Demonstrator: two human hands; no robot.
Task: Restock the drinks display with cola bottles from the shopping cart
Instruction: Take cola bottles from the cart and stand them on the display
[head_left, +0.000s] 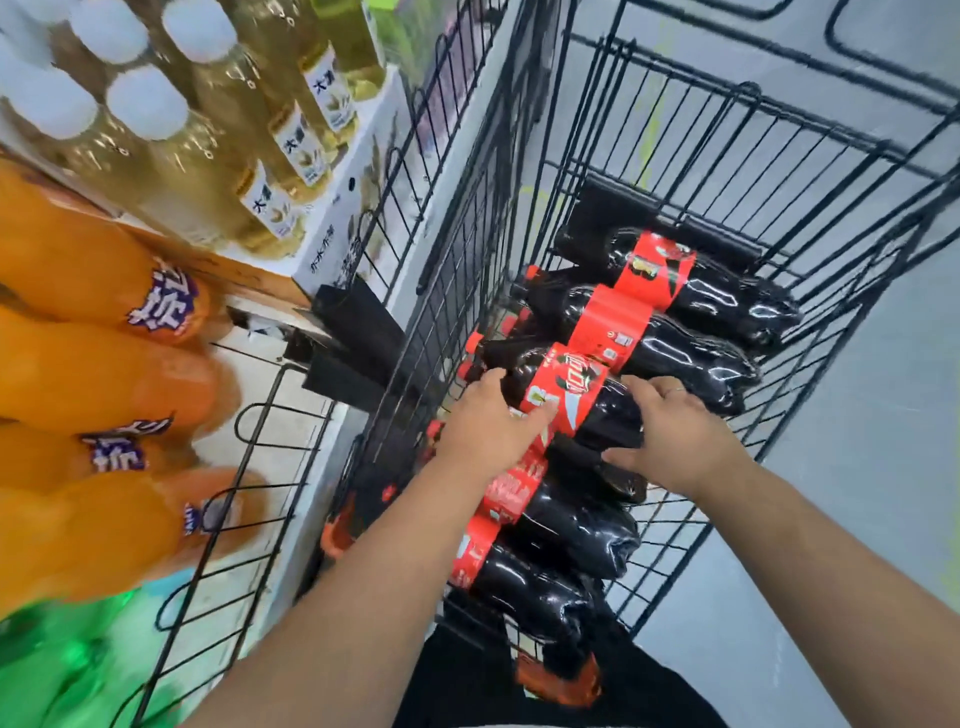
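Note:
Several dark cola bottles with red labels and red caps lie on their sides in the black wire shopping cart (779, 171). Both my hands are down in the cart on one cola bottle (597, 400) near the middle of the pile. My left hand (488, 426) grips it at the neck end, fingers over the red label. My right hand (670, 431) wraps the bottle's lower body from the right. More cola bottles (691, 306) lie beyond it, and others (566, 530) lie nearer me, partly under my arms.
The drinks display stands to the left behind a black wire rail (260, 467). It holds orange soda bottles (104, 374), green bottles (67, 670) and pale yellow tea bottles with white caps (218, 156) on a white carton. Grey floor (872, 467) lies right of the cart.

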